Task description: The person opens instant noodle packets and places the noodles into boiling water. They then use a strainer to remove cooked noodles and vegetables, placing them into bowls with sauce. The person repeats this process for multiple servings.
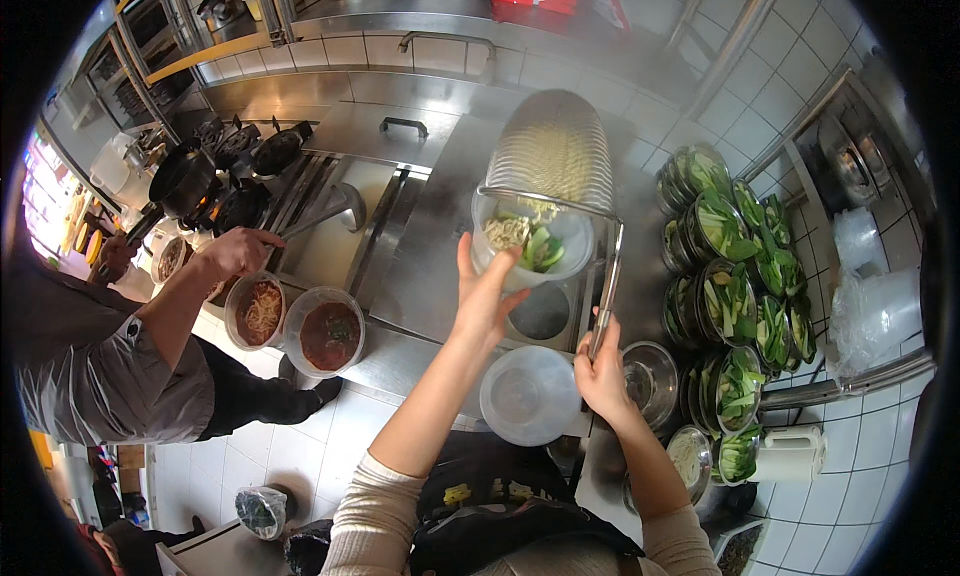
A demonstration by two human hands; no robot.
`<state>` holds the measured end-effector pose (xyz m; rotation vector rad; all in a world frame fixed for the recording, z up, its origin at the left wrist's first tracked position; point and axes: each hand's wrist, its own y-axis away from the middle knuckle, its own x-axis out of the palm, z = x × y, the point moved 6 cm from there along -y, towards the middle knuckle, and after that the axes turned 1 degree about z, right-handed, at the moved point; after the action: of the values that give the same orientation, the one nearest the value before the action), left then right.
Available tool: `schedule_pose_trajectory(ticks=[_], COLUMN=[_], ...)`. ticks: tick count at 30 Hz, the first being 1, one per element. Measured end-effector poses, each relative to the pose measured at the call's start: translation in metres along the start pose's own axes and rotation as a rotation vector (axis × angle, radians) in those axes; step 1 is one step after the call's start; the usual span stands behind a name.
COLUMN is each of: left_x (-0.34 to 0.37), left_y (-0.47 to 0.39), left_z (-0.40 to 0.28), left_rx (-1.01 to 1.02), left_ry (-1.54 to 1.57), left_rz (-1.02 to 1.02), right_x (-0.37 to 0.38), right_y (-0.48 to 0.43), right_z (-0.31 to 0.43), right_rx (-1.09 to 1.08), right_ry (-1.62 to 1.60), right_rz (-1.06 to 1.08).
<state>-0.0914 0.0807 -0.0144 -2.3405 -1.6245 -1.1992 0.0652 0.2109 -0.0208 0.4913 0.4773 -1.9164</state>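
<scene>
My left hand point(484, 287) holds a translucent plastic tub point(574, 257) by its near side; bok choy point(541, 250) and noodles point(507, 232) lie inside. With my right hand point(604, 366) I grip the metal handle of a wire strainer basket point(553, 152), which is tipped over the tub with pale noodles in it. Some noodles hang from its rim into the tub. Below, an empty plastic tub point(527, 396) stands at the counter's near edge. A round cooker opening point(540, 312) shows just under the held tub. Steam blurs the area around the strainer.
Metal bowls of leafy greens point(724, 223) stand stacked at right, near a noodle bowl point(688, 456). At left, a co-worker's hand point(240, 252) is by a ladle point(345, 208); soup tubs point(330, 332) stand near lit burners and a black pot point(182, 178).
</scene>
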Motion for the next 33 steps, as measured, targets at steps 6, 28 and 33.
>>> schedule_pose_trajectory(ticks=[6, 28, 33], left_x=[0.011, -0.193, -0.237], left_y=[0.013, 0.128, 0.129], left_z=[-0.008, 0.031, 0.088], left_rx=[-0.062, -0.199, -0.231], left_ry=[0.071, 0.101, 0.26], left_rz=[0.089, -0.188, -0.199], right_x=[-0.012, 0.0, -0.004], right_y=[-0.001, -0.001, -0.007], right_z=[-0.018, -0.095, -0.158], right_rx=[-0.095, 1.333, 1.126], right_ry=[0.217, -1.644, -0.93], right_rz=[-0.182, 0.443, 0.239])
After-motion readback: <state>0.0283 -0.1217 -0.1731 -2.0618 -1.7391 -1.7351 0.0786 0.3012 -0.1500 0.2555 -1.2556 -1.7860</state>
